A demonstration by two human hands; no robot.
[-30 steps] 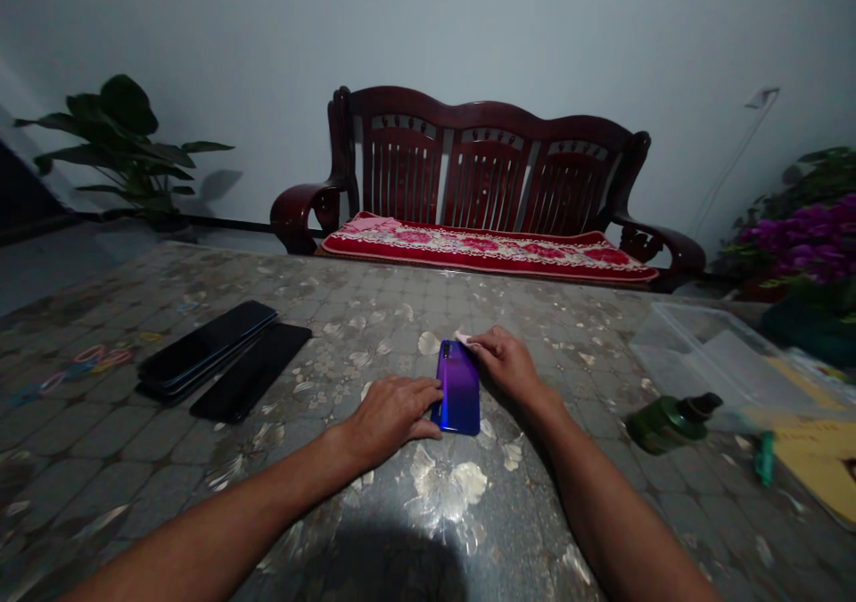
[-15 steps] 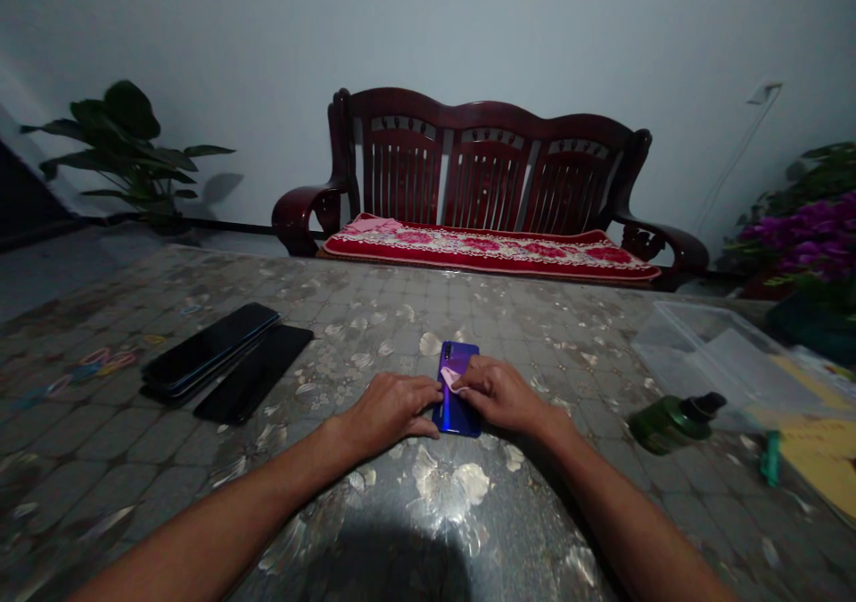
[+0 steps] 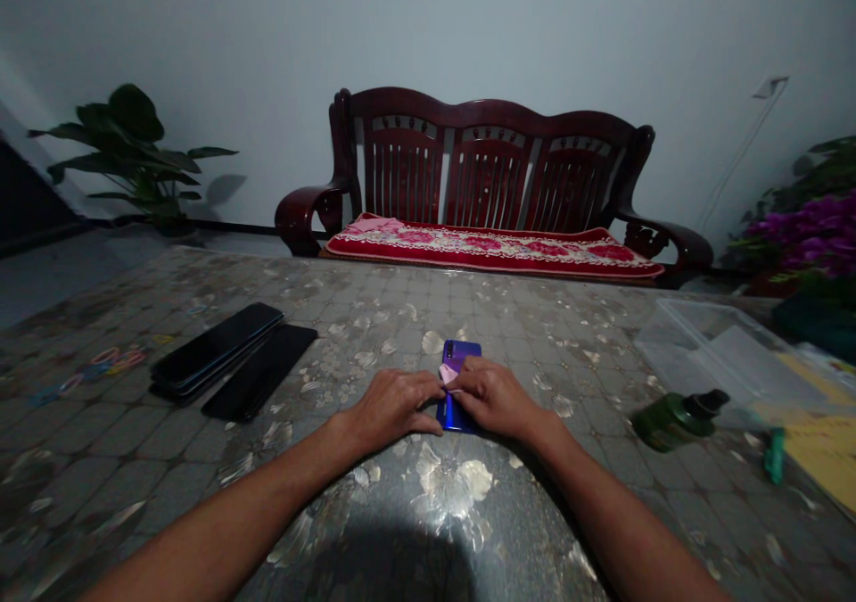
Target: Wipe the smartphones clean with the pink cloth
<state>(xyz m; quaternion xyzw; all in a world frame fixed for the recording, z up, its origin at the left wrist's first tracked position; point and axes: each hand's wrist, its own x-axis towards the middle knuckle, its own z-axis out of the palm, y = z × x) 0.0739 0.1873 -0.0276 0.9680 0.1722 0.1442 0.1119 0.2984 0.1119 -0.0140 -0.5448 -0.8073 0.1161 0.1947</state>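
A blue-purple phone (image 3: 460,355) lies back-up on the patterned table (image 3: 428,513). My left hand (image 3: 391,405) rests on the table with its fingertips pressed against the phone's left edge. My right hand (image 3: 491,397) lies over the phone's middle, fingers pinched on a small pink cloth (image 3: 447,375) pressed to the phone's back. Only the phone's far end and near left corner show between the hands.
Dark phones (image 3: 218,349) are stacked at the left beside another black phone (image 3: 262,371). A green bottle (image 3: 677,416) lies on its side at the right, near a clear plastic lid (image 3: 715,352) and yellow paper (image 3: 826,446). A wooden bench (image 3: 491,192) stands behind.
My right hand with the pink cloth has slid from the phone's far end toward me along its back. My left hand stayed on the phone's left edge.
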